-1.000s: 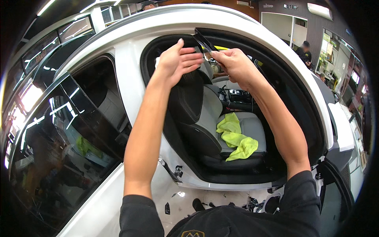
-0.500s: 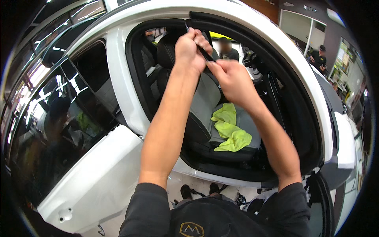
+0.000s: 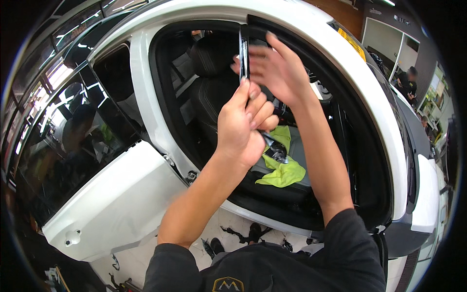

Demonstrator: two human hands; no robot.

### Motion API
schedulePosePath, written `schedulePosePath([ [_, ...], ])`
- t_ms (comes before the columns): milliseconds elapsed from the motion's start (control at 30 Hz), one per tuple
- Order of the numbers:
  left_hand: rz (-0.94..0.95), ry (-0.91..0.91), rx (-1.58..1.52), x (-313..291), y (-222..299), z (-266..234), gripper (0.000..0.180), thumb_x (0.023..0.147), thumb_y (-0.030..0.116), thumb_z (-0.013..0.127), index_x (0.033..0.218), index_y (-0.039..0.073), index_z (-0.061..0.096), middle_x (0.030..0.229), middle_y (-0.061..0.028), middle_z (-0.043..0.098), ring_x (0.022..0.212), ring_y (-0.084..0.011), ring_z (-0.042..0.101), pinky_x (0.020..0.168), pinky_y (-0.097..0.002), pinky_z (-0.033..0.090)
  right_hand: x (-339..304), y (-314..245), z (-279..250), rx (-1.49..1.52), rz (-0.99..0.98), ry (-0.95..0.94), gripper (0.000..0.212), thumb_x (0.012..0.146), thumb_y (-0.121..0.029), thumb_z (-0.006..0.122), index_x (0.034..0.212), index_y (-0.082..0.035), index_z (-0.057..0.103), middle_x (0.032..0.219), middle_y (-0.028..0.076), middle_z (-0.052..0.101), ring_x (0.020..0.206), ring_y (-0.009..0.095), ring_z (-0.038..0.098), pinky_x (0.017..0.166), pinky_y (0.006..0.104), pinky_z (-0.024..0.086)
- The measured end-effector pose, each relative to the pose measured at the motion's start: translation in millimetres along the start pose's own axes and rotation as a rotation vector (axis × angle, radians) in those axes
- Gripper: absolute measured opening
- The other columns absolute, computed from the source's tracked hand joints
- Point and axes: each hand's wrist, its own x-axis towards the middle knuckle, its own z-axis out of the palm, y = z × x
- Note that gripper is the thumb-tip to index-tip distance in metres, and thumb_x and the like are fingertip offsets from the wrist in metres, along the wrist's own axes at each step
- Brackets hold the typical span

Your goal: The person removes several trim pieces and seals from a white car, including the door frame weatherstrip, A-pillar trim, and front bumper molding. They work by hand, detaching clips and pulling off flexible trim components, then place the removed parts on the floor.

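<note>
My left hand (image 3: 245, 121) pinches a glossy black strip (image 3: 244, 48) between thumb and fingers. The strip runs up from my grip to the upper edge of the door opening, and its creased lower end (image 3: 276, 149) pokes out below my palm. Just right of the strip is my right hand (image 3: 282, 70), slightly blurred, its fingers stretched out and apart. Whether those fingertips touch the strip I cannot tell. Both hands are raised in front of the white car's door frame (image 3: 318, 30). A lime-green cloth (image 3: 284, 175) lies crumpled on the grey-and-black seat.
The open white door (image 3: 112, 204) swings out on the left, its dark window above. The door sill (image 3: 262, 224) crosses below my arms. Black straps or cords (image 3: 241, 237) lie on the floor by my feet. A person in dark clothes (image 3: 406, 85) is at the far right.
My right hand has let go of the strip and opened. My left hand has come down along with the strip, whose lower end now shows beneath it. My view has shifted slightly.
</note>
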Motion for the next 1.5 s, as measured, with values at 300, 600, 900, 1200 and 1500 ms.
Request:
schedulePosePath([
  [300,-0.145,0.055,-0.002,-50.6,-42.8,-12.2,0.031,0.106,0.032,0.044,0.082,0.014,0.048,0.056,0.0079,0.025,0.047,-0.0044,0.023,0.046,-0.0240,0.019,4.7,-1.1,-22.9,0.435,-0.002,-0.147,0.023,0.105,-0.020,0.040,0.092,-0.003,0.050,0.063,-0.006,0.034,0.051,0.006,0.030,0.046,0.0215,0.025],
  [600,-0.484,-0.322,0.656,-211.6,-145.4,-54.6,0.033,0.105,0.032,0.046,0.084,0.006,0.049,0.065,0.0004,0.045,0.059,-0.0108,0.043,0.057,-0.0286,0.035,-279.0,27.5,32.9,0.343,-0.124,0.446,0.021,0.102,-0.026,0.050,0.092,-0.007,0.051,0.063,-0.010,0.028,0.049,0.002,0.021,0.043,0.0215,0.015],
  [900,-0.574,-0.397,0.078,14.1,-83.8,-48.6,0.064,0.103,0.050,0.033,0.135,-0.002,0.050,0.133,-0.0252,0.057,0.125,-0.0376,0.054,0.105,-0.0509,0.042,-333.9,87.3,49.7,0.227,-0.193,0.660,0.021,0.101,-0.026,0.055,0.090,-0.008,0.052,0.062,-0.008,0.030,0.051,0.003,0.024,0.045,0.0223,0.017],
  [1200,-0.391,-0.048,-0.151,51.3,-173.5,48.3,0.034,0.105,0.018,0.032,0.072,0.010,0.038,0.057,0.0029,0.025,0.045,-0.0085,0.019,0.040,-0.0244,0.018,-379.3,73.1,116.6,0.190,-0.259,0.657,0.024,0.102,-0.028,0.053,0.088,-0.009,0.051,0.063,-0.010,0.028,0.051,0.002,0.024,0.045,0.0215,0.017],
  [1500,-0.708,-0.161,0.202,-215.4,-205.3,-5.5,0.026,0.107,0.033,0.044,0.092,0.013,0.049,0.065,0.0067,0.028,0.053,-0.0045,0.024,0.044,-0.0226,0.018,-601.4,258.4,142.5,0.273,-0.056,0.674,0.048,0.101,-0.039,0.051,0.096,0.007,0.065,0.069,0.012,0.061,0.048,0.014,0.047,0.047,0.0283,0.036],
])
